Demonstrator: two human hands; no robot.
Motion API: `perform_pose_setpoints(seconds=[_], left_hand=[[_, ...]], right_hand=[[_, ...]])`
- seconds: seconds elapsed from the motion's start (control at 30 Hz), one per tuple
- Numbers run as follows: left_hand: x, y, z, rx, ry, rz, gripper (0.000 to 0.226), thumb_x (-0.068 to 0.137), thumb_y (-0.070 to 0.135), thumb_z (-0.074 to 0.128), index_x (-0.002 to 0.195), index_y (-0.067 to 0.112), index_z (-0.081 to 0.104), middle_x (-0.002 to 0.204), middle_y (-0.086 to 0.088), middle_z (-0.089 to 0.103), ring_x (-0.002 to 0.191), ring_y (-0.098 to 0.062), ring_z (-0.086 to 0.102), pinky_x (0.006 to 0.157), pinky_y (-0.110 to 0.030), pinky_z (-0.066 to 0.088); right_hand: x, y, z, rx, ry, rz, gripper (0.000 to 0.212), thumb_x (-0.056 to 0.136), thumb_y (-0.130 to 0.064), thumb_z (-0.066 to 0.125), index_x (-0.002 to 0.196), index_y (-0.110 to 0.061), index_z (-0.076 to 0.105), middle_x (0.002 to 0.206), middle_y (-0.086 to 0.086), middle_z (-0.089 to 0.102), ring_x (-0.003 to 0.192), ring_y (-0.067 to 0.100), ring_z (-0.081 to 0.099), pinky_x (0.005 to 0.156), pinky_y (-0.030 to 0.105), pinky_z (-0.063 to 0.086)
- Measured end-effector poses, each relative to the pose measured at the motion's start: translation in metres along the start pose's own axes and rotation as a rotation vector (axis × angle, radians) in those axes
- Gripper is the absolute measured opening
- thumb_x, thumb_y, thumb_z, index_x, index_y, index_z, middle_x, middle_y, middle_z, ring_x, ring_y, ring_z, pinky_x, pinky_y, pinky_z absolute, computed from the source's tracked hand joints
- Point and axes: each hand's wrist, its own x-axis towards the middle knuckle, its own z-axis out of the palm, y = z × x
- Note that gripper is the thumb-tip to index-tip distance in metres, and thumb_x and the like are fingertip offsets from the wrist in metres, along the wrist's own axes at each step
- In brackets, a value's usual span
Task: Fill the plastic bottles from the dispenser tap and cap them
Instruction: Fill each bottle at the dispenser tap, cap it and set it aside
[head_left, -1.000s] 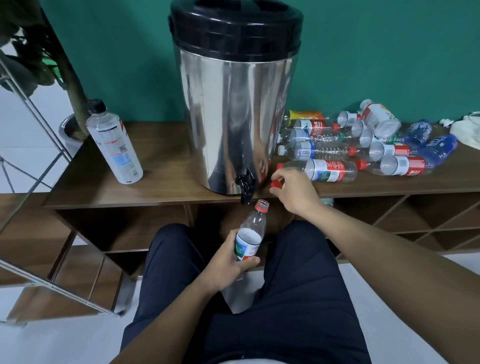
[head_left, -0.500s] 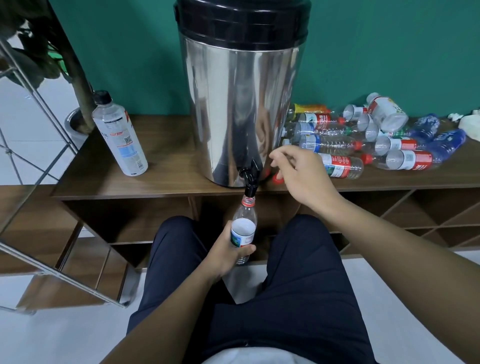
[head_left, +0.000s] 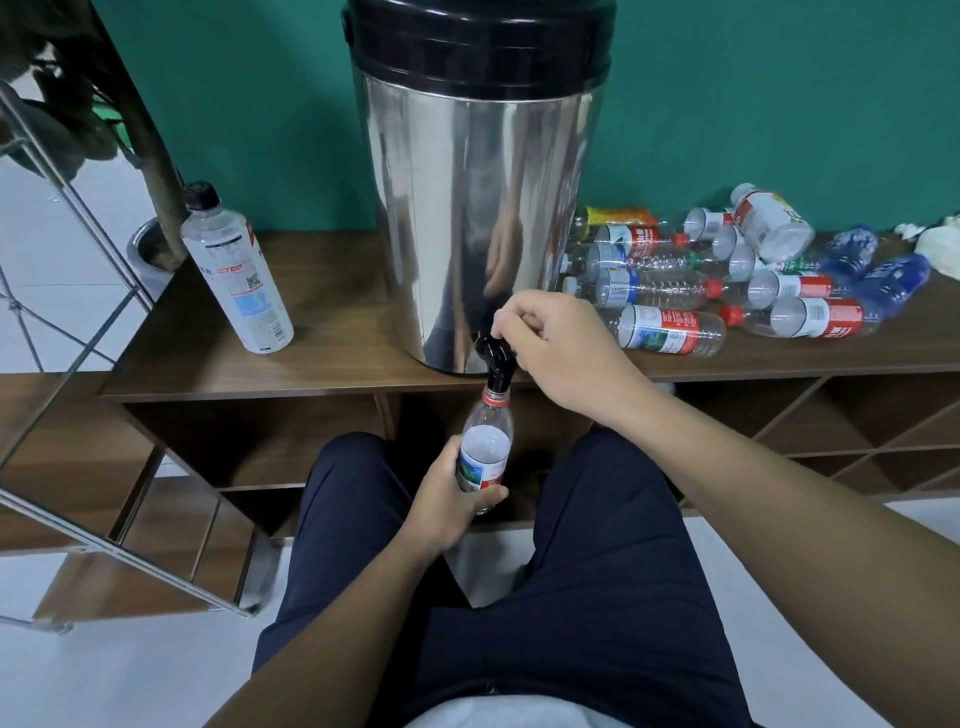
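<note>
A tall steel dispenser (head_left: 475, 228) with a black lid stands on the wooden shelf unit (head_left: 332, 358). Its black tap (head_left: 497, 358) juts over the front edge. My left hand (head_left: 451, 491) grips a small clear bottle (head_left: 485, 449) with a white and red label, upright, its open red-ringed neck right under the spout. My right hand (head_left: 553, 345) pinches the tap's lever from the right. No water stream is visible.
A pile of empty bottles (head_left: 737, 280) with red caps lies on the shelf top right of the dispenser. A large capped bottle (head_left: 236, 270) stands at the left. A metal rack (head_left: 57, 364) and a plant are at far left. My legs fill the foreground.
My left hand raised the bottle until its neck met the spout. My right hand moved left from the shelf top by the bottle pile onto the tap lever.
</note>
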Motion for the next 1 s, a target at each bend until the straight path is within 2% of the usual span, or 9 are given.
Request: perform_pose_setpoints(seconds=[0.1, 0.23, 0.37, 0.47, 0.57, 0.63, 0.7, 0.9, 1.0], left_hand=[[0.002, 0.0, 0.0, -0.005, 0.018, -0.018, 0.068, 0.084, -0.004, 0.094, 0.137, 0.025, 0.064, 0.126, 0.004, 0.078, 0.118, -0.016, 0.075, 0.09, -0.026, 0.063], [0.005, -0.005, 0.0, 0.059, 0.034, -0.006, 0.072, 0.082, 0.0, 0.096, 0.139, 0.028, 0.064, 0.126, 0.01, 0.079, 0.117, -0.009, 0.075, 0.105, -0.034, 0.062], [0.004, -0.005, 0.001, 0.039, 0.019, 0.008, 0.069, 0.085, 0.0, 0.094, 0.141, 0.027, 0.064, 0.125, 0.007, 0.08, 0.117, -0.011, 0.076, 0.102, -0.032, 0.062], [0.001, -0.003, 0.002, 0.03, 0.011, 0.015, 0.068, 0.087, 0.001, 0.093, 0.143, 0.027, 0.064, 0.125, 0.01, 0.08, 0.116, -0.007, 0.075, 0.098, -0.026, 0.06], [0.0, -0.003, 0.003, 0.031, 0.012, 0.024, 0.069, 0.089, 0.004, 0.093, 0.145, 0.027, 0.063, 0.128, 0.009, 0.08, 0.119, -0.009, 0.075, 0.103, -0.031, 0.061], [0.0, -0.004, 0.003, 0.06, 0.022, 0.036, 0.07, 0.089, 0.007, 0.093, 0.148, 0.026, 0.062, 0.13, 0.009, 0.079, 0.122, -0.009, 0.074, 0.107, -0.033, 0.06], [-0.001, -0.004, 0.003, 0.09, 0.03, 0.05, 0.071, 0.088, 0.008, 0.094, 0.148, 0.026, 0.062, 0.131, 0.01, 0.079, 0.122, -0.009, 0.074, 0.108, -0.034, 0.059], [-0.003, -0.003, 0.004, 0.17, 0.021, 0.085, 0.067, 0.091, 0.008, 0.092, 0.147, 0.027, 0.061, 0.134, 0.012, 0.076, 0.126, -0.006, 0.072, 0.113, -0.036, 0.058], [-0.004, -0.003, 0.005, 0.156, 0.017, 0.076, 0.066, 0.092, 0.007, 0.091, 0.147, 0.028, 0.061, 0.135, 0.01, 0.076, 0.128, -0.008, 0.072, 0.114, -0.041, 0.057]], right_hand=[[0.001, 0.017, -0.002, 0.202, 0.012, 0.139, 0.029, 0.114, -0.021, 0.053, 0.097, -0.016, 0.077, 0.068, 0.002, 0.064, 0.061, 0.013, 0.063, 0.053, 0.024, 0.042], [-0.008, 0.047, 0.01, 0.568, -0.01, 0.299, 0.03, 0.118, -0.02, 0.051, 0.109, -0.009, 0.078, 0.08, 0.015, 0.07, 0.061, 0.018, 0.048, 0.052, 0.025, 0.035], [-0.021, 0.074, 0.03, 0.662, 0.123, 0.324, 0.043, 0.118, -0.043, 0.052, 0.116, -0.007, 0.076, 0.1, 0.02, 0.08, 0.075, 0.022, 0.058, 0.056, 0.027, 0.044], [-0.036, 0.097, 0.05, 0.6, 0.227, 0.363, 0.038, 0.12, -0.037, 0.047, 0.113, -0.013, 0.076, 0.101, 0.012, 0.081, 0.081, 0.017, 0.066, 0.064, 0.031, 0.052], [-0.054, 0.123, 0.072, 0.456, 0.148, 0.36, 0.027, 0.118, -0.028, 0.052, 0.116, -0.023, 0.078, 0.112, 0.0, 0.081, 0.099, 0.01, 0.073, 0.084, 0.039, 0.06], [-0.064, 0.134, 0.083, 0.44, 0.059, 0.371, 0.023, 0.117, -0.034, 0.055, 0.129, -0.029, 0.075, 0.124, -0.009, 0.078, 0.117, 0.006, 0.072, 0.097, 0.041, 0.062], [-0.071, 0.142, 0.091, 0.457, 0.007, 0.393, 0.03, 0.115, -0.042, 0.058, 0.141, -0.032, 0.069, 0.133, -0.012, 0.076, 0.127, 0.005, 0.069, 0.109, 0.045, 0.06], [-0.087, 0.142, 0.111, 0.551, -0.116, 0.406, 0.056, 0.107, -0.059, 0.06, 0.156, -0.032, 0.059, 0.144, -0.013, 0.071, 0.136, 0.002, 0.065, 0.121, 0.047, 0.051], [-0.093, 0.134, 0.112, 0.522, -0.185, 0.368, 0.05, 0.11, -0.045, 0.065, 0.157, -0.033, 0.057, 0.145, -0.016, 0.071, 0.135, 0.001, 0.066, 0.122, 0.039, 0.05]])
